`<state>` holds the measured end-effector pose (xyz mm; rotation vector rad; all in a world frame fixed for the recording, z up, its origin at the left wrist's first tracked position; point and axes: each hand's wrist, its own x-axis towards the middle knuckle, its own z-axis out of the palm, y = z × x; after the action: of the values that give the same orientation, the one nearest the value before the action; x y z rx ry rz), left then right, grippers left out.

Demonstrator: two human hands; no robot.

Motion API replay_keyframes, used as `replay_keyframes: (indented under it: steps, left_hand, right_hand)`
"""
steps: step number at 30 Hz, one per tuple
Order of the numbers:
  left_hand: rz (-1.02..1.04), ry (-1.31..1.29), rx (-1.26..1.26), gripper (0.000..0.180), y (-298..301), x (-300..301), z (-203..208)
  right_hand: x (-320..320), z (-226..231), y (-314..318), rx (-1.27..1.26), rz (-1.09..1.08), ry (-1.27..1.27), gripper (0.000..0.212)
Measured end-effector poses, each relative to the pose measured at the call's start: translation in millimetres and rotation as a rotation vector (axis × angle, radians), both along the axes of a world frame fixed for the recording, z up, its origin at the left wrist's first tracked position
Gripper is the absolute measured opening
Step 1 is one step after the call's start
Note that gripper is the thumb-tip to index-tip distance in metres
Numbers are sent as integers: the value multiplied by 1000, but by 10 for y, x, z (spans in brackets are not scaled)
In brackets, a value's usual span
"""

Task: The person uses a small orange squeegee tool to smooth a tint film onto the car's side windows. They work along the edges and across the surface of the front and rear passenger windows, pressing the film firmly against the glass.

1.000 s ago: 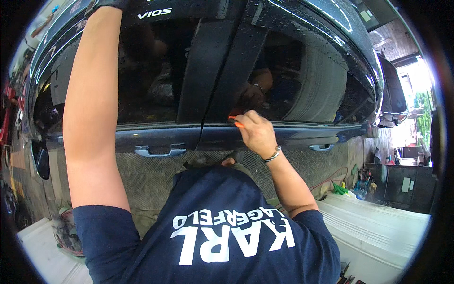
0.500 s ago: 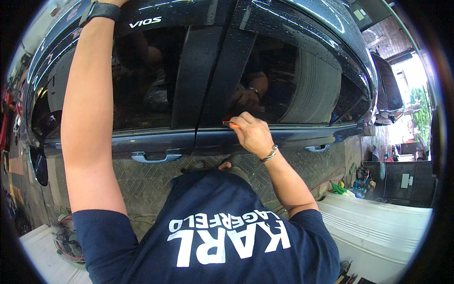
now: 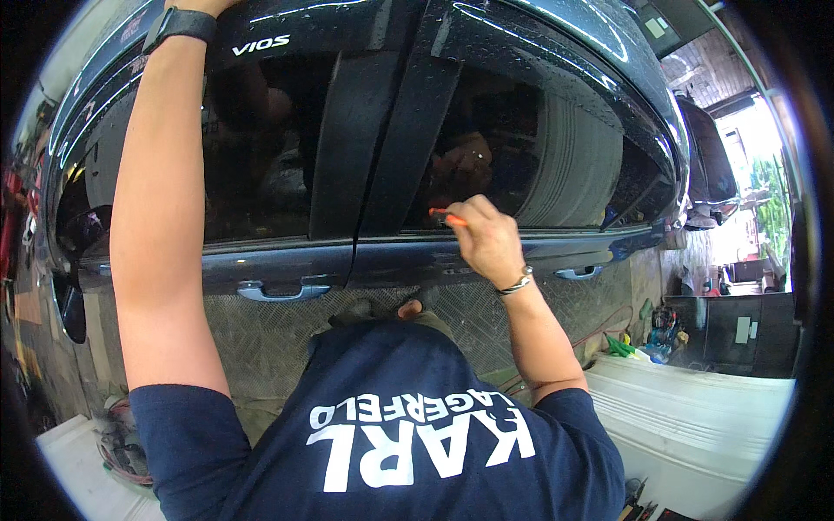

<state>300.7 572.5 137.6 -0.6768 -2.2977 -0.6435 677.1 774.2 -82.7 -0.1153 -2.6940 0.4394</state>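
Closest to us, a dark blue shirt (image 3: 382,373) with white lettering is filling six o'clock. Our right hand (image 3: 491,247), a metal bracelet (image 3: 516,282) circling its wrist, is sitting just off the middle between two and three o'clock, its fingers clamping an orange tool (image 3: 453,220). The tool is pointing toward ten o'clock before the lower part of the rear side window (image 3: 486,165); we aren't managing to tell whether it is touching the glass. Compared with half a second ago, hand and tool are standing farther toward two o'clock, a little above the window's lower edge.

At eleven o'clock our left hand (image 3: 204,5) is running out of view over the dark blue car (image 3: 400,256); we aren't able to tell whether it is gripping anything. More of its black watch (image 3: 178,30) is showing than a second ago.

Farther off, a white ribbed surface (image 3: 695,417) is spreading at four o'clock, and another vehicle (image 3: 705,165) is standing toward two, greenery (image 3: 769,187) showing beyond it.
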Motion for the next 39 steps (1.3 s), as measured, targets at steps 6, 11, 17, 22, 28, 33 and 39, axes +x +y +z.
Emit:
replay_keyframes:
  steps: [6, 11, 17, 22, 28, 33, 39]
  left_hand:
    - [9, 44, -1, 70, 37, -59, -33]
    - [-2, 18, 12, 70, 23, -15, -11]
    - [15, 77, 4, 68, 35, -68, -39]
    - [7, 90, 14, 67, -24, -64, -63]
    - [-1, 92, 17, 70, 41, -54, -79]
    - [79, 42, -191, 58, 28, -145, -24]
    - [185, 168, -250, 56, -8, -271, -146]
  right_hand:
    - [94, -361, -25, 60, 72, -142, 14]
    - [97, -113, 76, 5, 19, 21, 15]
    - [114, -345, 40, 35, 73, -82, 14]
    - [127, -160, 111, 27, 33, 12, 16]
    - [198, -316, 136, -20, 56, -4, 11]
    - [204, -164, 274, -39, 64, 64, 9]
    - [236, -180, 357, 50, 150, 16, 10]
